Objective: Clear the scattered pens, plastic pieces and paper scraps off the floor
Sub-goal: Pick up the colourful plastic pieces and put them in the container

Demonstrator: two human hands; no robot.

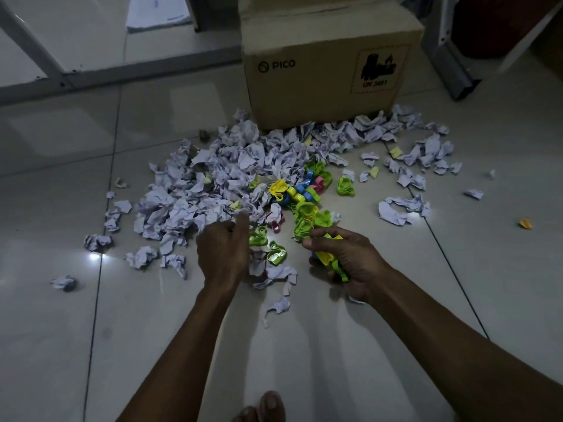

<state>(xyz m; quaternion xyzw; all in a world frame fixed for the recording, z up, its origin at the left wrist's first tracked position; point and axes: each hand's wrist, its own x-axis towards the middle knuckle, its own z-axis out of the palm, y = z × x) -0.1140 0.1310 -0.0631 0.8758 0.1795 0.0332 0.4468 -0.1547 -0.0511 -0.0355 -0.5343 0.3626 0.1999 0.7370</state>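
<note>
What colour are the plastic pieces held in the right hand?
Mostly bright green, with some yellow: the plastic pieces in the right hand, seen in the head view.

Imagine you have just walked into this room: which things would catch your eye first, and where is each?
First, the wide heap of crumpled paper scraps spread over the tiled floor in front of the cardboard box. Next, the bright plastic pieces at the heap's right edge, some gripped in the right hand, while the left hand reaches into the paper.

We read it as an office: tiled floor (304, 345), grey metal desk legs (33, 47), PICO-branded carton (329, 62), stacked papers (158, 13).
</note>
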